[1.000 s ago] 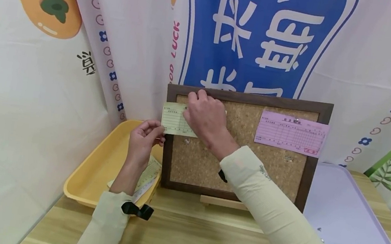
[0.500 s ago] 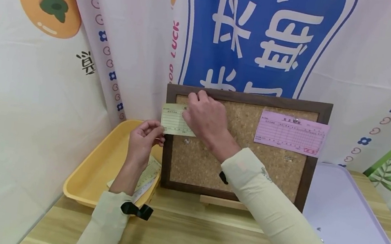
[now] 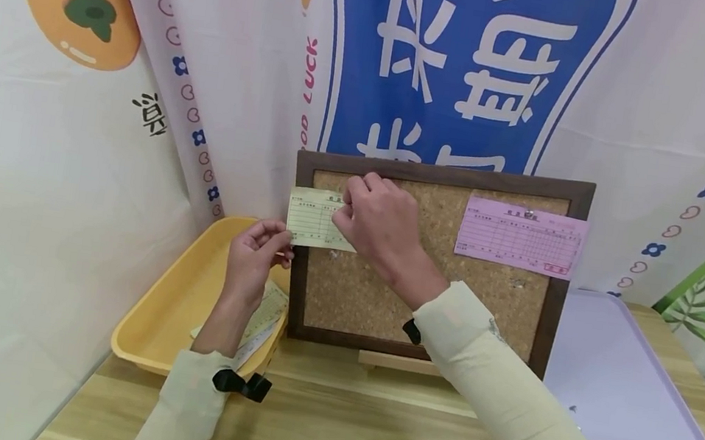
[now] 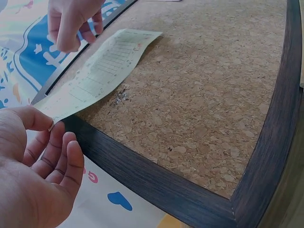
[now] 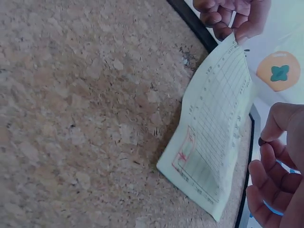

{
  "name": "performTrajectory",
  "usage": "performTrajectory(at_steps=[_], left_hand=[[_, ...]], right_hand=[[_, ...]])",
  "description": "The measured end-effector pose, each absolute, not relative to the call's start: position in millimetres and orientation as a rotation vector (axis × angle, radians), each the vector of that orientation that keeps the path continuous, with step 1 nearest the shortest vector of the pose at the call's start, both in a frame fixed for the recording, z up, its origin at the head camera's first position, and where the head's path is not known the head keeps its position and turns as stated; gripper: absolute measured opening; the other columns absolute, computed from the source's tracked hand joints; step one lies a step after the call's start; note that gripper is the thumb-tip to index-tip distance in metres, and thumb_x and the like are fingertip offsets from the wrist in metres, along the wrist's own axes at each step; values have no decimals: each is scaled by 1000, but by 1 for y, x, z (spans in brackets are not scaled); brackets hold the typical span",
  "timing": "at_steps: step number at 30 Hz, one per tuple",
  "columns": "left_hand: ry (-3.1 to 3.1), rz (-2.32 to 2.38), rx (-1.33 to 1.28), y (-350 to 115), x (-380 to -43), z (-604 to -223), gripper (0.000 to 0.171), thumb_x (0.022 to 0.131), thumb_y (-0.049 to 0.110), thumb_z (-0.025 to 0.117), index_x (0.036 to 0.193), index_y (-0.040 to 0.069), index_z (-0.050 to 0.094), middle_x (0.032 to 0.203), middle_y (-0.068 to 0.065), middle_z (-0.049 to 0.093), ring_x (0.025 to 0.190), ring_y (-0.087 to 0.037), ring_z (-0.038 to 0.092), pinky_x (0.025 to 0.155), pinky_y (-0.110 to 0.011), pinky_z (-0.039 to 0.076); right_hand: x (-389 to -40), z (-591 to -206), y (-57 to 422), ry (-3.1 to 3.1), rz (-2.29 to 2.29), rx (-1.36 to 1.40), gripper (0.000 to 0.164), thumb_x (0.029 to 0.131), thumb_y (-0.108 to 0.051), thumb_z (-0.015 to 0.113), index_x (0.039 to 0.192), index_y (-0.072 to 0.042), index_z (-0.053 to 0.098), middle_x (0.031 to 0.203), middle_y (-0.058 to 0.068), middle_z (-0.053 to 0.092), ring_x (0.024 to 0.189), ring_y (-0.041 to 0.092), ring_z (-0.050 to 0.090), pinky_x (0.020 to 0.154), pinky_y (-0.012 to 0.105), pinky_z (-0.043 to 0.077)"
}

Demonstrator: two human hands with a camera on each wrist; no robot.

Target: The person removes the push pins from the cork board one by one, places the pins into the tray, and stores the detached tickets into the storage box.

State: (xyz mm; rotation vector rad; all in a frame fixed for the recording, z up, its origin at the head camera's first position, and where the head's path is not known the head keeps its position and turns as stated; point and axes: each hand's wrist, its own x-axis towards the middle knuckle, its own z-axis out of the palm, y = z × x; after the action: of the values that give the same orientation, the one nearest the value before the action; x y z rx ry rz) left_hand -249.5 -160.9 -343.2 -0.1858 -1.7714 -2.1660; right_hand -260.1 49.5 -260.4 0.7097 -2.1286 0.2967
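Note:
My left hand [image 3: 257, 252] pinches the lower left corner of a pale green receipt slip [image 4: 102, 71] between thumb and fingers. The slip lies across the upper left of a framed cork board [image 3: 423, 296], and its free end curves away from the cork in the right wrist view. My right hand [image 3: 386, 221] is in front of the slip's upper right part, hiding it in the head view. Between its thumb and forefinger it pinches a small dark thing [image 5: 262, 141], mostly covered by the fingertips. A pink receipt slip [image 3: 517, 238] hangs at the board's upper right, with a silvery pin [image 3: 529, 213] at its top.
A yellow basket [image 3: 159, 313] with several paper slips [image 3: 264, 320] stands left of the board. At the right lies a lilac tray [image 3: 631, 390] with small shiny bits near its front edge. A wooden support [image 3: 397, 363] shows under the board. A printed curtain hangs behind.
My right hand has shifted a little right and down from the top of the green slip. My left hand keeps its pinch on the corner. The head view has shifted slightly.

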Motion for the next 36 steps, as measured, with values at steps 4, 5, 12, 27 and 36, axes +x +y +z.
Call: performTrajectory(at_steps=[4, 5, 12, 27, 36], left_hand=[[-1799, -2145, -187, -164, -245, -344, 7, 97, 3, 68, 102, -2, 65, 82, -6, 67, 67, -17, 62, 57, -24, 55], [-1806, -2138, -186, -166, -243, -344, 8, 97, 3, 68, 102, -2, 64, 82, -7, 67, 67, -17, 61, 57, -24, 55], [-1838, -2099, -175, -176, -234, -348, 13, 98, 3, 67, 104, -7, 62, 84, -7, 67, 69, -17, 61, 59, -23, 55], [-1883, -2012, -255, -205, -205, -359, 19, 96, 5, 73, 102, -9, 62, 83, -8, 66, 67, -16, 61, 60, -23, 56], [-1898, -1986, -262, -228, -194, -362, 13, 96, -6, 67, 103, -16, 59, 82, -7, 66, 67, -14, 62, 60, -22, 55]], right_hand=[[-252, -266, 59, -2121, 313, 764, 6, 82, -6, 65, 79, -12, 64, 71, -1, 57, 58, 16, 48, 46, 29, 38], [-249, -268, 62, -2118, 315, 778, 7, 81, -6, 65, 79, -12, 63, 71, -1, 57, 58, 16, 48, 46, 28, 39], [-233, -286, 80, -2124, 335, 801, 5, 80, -6, 66, 80, -12, 66, 74, -1, 61, 60, 15, 51, 48, 27, 41], [-201, -316, 118, -2135, 354, 813, 5, 78, -7, 70, 78, -11, 68, 75, 0, 64, 58, 13, 54, 44, 21, 39], [-189, -338, 167, -2156, 350, 772, 6, 78, -6, 70, 81, -10, 67, 76, 1, 63, 57, 12, 51, 44, 24, 39]])
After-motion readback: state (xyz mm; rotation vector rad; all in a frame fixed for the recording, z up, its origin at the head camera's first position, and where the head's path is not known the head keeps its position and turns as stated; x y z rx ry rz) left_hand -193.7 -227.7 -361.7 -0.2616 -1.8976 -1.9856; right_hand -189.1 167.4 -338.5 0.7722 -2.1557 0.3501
